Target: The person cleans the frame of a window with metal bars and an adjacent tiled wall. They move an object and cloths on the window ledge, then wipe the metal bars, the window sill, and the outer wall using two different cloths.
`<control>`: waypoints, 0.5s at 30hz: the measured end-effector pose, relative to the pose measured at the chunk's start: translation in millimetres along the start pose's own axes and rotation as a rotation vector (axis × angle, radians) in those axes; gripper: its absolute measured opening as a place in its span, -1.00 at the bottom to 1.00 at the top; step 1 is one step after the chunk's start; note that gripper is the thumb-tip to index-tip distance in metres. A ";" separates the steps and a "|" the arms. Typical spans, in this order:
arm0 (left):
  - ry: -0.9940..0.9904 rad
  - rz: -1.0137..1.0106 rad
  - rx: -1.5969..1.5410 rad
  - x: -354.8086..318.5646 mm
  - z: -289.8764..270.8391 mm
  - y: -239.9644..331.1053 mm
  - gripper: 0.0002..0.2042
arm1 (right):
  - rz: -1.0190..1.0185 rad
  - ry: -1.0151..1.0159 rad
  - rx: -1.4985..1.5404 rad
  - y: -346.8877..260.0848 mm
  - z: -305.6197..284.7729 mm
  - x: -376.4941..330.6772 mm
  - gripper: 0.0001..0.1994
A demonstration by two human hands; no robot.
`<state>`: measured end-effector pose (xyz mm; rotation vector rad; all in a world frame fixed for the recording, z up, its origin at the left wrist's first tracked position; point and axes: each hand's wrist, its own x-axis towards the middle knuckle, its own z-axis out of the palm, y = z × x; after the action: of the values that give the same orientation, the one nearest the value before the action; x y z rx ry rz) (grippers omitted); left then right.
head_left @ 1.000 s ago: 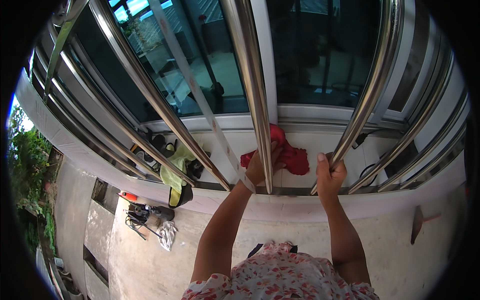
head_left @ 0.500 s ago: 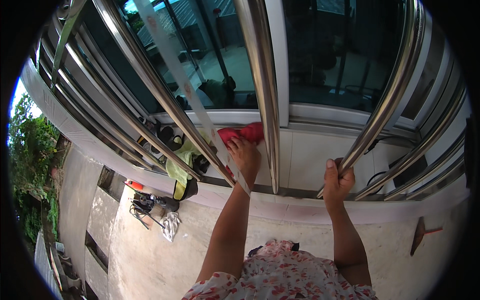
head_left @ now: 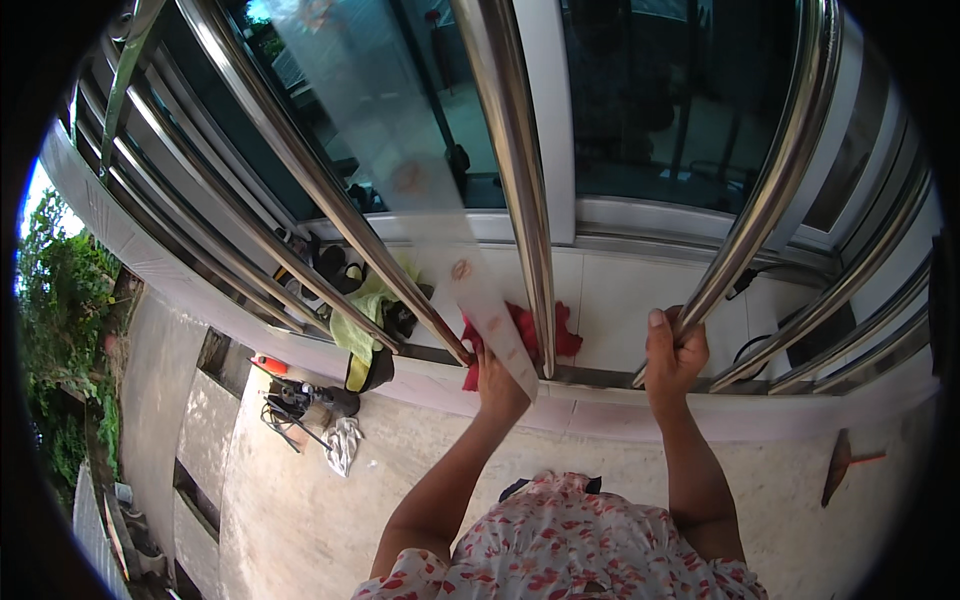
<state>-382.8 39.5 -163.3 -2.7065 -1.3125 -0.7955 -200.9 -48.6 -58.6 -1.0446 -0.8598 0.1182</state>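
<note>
Red cloth [head_left: 565, 336] lies on the tiled ledge [head_left: 625, 310], showing either side of 1 bar [head_left: 533, 230]; left hand [head_left: 494, 384] touches it, fingertips hidden, so remotely I cannot tell its grip. I judge a sideways pull could snag cloth on that bar, or the translucent strip [head_left: 458, 275] could foul that hand; right hand's [head_left: 674, 362] fingers wrap a 2nd bar [head_left: 745, 240].

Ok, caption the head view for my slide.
Left hand on a crumpled red cloth; right hand around a shiny round metal bar.

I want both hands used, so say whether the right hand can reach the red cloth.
Probably yes, but the right hand must first release its bar; the open gap beside it shows part of the red cloth.
</note>
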 end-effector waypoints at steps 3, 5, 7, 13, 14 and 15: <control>-0.014 -0.054 0.156 42.9 27.2 -15.8 -0.54 | -0.045 -0.023 -0.018 4.6 -2.6 -0.2 -0.82; -0.015 -0.274 0.010 75.8 32.8 -17.1 -0.52 | -0.063 -0.034 -0.018 8.5 -4.8 0.5 -0.82; -0.049 -0.248 0.043 107.4 33.5 -22.9 -0.56 | -0.076 -0.036 0.003 8.2 -3.3 1.3 -0.81; 0.031 0.261 -0.150 103.2 56.8 -19.7 -0.45 | -0.101 -0.050 0.005 4.8 -0.9 1.3 -0.80; 0.044 0.329 -0.163 89.9 57.9 -16.2 -0.54 | -0.088 -0.059 -0.009 3.5 -1.0 1.2 -0.80; 0.048 0.410 -0.186 82.4 47.7 0.4 -0.62 | -0.079 -0.065 -0.021 4.6 -5.1 3.8 -0.80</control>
<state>-319.6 110.6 -166.9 -2.9238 -0.6618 -0.9631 -193.6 -48.0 -61.3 -1.0297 -0.9620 0.0768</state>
